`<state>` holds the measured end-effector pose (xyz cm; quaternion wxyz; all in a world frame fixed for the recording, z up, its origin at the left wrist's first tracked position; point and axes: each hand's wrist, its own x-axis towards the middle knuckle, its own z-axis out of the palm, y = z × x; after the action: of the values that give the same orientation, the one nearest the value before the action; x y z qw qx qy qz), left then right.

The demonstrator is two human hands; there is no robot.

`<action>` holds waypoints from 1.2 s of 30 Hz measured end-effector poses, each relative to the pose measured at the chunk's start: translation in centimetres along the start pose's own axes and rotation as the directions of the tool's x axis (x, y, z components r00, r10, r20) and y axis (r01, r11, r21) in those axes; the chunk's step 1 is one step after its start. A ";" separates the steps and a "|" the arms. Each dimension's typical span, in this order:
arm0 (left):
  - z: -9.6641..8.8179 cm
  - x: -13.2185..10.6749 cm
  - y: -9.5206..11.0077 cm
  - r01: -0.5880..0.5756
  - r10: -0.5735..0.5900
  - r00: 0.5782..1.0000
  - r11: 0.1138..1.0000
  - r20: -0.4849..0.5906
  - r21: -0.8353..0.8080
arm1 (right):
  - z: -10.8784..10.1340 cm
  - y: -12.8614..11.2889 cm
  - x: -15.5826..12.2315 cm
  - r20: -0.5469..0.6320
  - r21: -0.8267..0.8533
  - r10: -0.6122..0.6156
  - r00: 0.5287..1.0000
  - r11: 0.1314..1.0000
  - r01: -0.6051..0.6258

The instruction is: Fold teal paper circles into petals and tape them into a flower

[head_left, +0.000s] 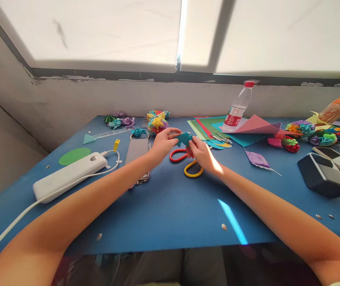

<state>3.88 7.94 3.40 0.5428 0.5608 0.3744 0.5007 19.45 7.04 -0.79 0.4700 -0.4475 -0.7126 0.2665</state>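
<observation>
Both my hands meet over the middle of the blue table (164, 206) and pinch a small folded piece of teal paper (184, 138) between them. My left hand (163, 143) grips its left side with fingers closed. My right hand (202, 154) holds its right side, fingers curled. Just below the hands lie scissors with a red handle loop (178, 155) and a yellow handle loop (193, 169). A phone (136, 151) lies under my left wrist.
A white power bank (70, 174) with a cable and a green paper circle (74, 155) sit at left. Coloured paper sheets (208, 129), a water bottle (238, 107), paper flower balls (157, 121) and a dark box (323, 176) lie along the back and right.
</observation>
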 end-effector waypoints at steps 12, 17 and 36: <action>-0.2 0.3 -0.2 -0.061 0.057 0.996 0.997 0.073 0.045 | -0.3 -0.5 -0.1 -0.002 -0.107 -0.065 0.998 0.992 0.064; -0.1 0.2 -0.3 -0.077 0.074 0.995 0.996 0.060 0.037 | -0.3 -0.5 -0.2 0.019 -0.153 -0.101 0.995 0.983 0.102; 0.1 -0.2 0.1 -0.104 0.104 0.993 0.995 0.064 -0.003 | 0.0 -0.6 0.0 -0.081 -0.067 -0.041 0.996 0.997 0.036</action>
<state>3.92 7.73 3.46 0.5280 0.5953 0.3270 0.5098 19.19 6.73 -0.29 0.4890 -0.4592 -0.7096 0.2154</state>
